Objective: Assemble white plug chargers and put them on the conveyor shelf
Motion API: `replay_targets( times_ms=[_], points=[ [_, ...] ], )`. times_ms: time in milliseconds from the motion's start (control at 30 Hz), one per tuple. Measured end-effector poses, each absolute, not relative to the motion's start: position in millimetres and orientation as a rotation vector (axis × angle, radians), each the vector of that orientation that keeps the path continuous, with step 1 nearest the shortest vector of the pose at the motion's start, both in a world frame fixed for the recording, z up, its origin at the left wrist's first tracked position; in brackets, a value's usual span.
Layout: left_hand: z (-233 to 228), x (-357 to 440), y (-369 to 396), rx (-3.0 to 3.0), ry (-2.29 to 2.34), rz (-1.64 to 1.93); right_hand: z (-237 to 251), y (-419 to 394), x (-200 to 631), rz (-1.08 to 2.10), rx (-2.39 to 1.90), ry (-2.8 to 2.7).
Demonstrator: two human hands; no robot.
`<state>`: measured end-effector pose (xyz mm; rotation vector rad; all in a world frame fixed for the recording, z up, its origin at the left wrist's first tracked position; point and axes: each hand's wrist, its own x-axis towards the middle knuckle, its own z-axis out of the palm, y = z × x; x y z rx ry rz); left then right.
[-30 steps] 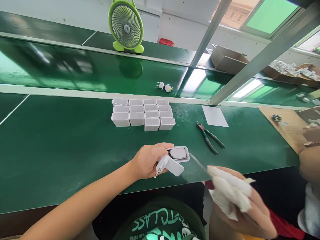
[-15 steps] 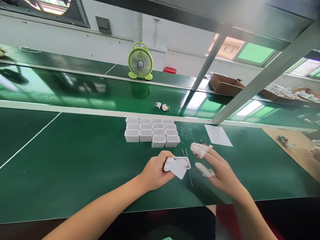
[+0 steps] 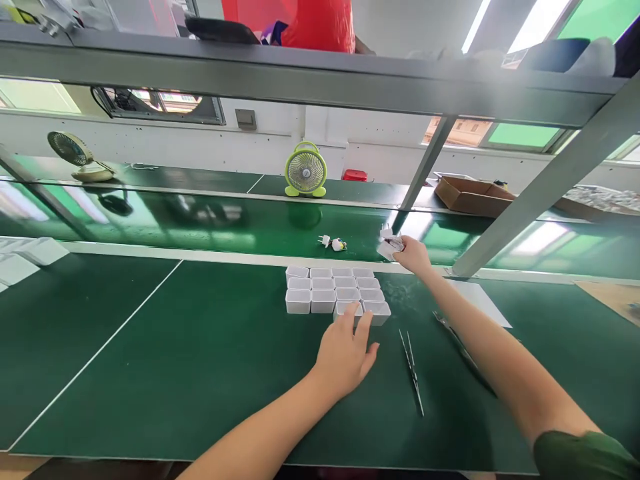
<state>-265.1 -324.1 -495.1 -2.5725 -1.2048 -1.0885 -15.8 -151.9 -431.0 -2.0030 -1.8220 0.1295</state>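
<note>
I'm on a factory assembly line: long green conveyor belt point(image 3: 200, 230), rows of white plastic casings point(image 3: 335, 293), tweezers point(image 3: 411, 363) by me.

A single head-worn view looks forward and slightly down across the green desk point(image 3: 150, 347) toward the far wall, both forearms near, shelf rail point(image 3: 300, 77) overhead

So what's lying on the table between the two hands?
In the head view, the block of small white trays lies between the left hand and the right hand, which holds a white plug part; tweezers lie just right.
</note>
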Motion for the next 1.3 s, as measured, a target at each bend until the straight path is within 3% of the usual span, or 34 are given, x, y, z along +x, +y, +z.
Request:
replay_targets(
  times_ms=[133, 267, 433, 600, 767, 1033, 1133, 1300],
  points=[
    [-498.2, -266.3, -321.2, -2.506, -1.256, -0.912, -437.4, -112.7, -26.3, 0.094, -2.166, -1.784],
    [-502.3, -263.5, -324.9, -2.472, -1.25, -0.89, -431.5, -90.5, -74.2, 0.044, -2.004, -1.995],
    [-505.5, -261.7, -327.8, -2.466, -1.228, -0.917, -434.2, -58.9, -175.9, 0.319, -1.567, -2.53],
    [-507.8, -261.8, -325.2, -2.429, -1.306, -0.888, -435.1, -41.0, -227.1, 0.49, -1.448, -2.553],
    [-508.8, -261.6, -321.7, -2.451, -1.351, -0.785, -405.4, -43.7, -183.8, 0.627, -1.392, -2.265],
    [-503.0, -262.6, -320.0, -2.567, -1.366, -0.846, -335.4, -115.5, -32.5, 0.729, -1.397, -1.926],
    [-502.7, -262.2, -322.4, -2.632, -1.324, -0.856, -336.5, -147.4, 8.6, 0.878, -1.514, -1.988],
    [-500.5, -261.5, -329.4, -2.79, -1.308, -0.911, -377.4, -171.3, 28.5, 1.108, -1.701, -2.124]
  ],
)
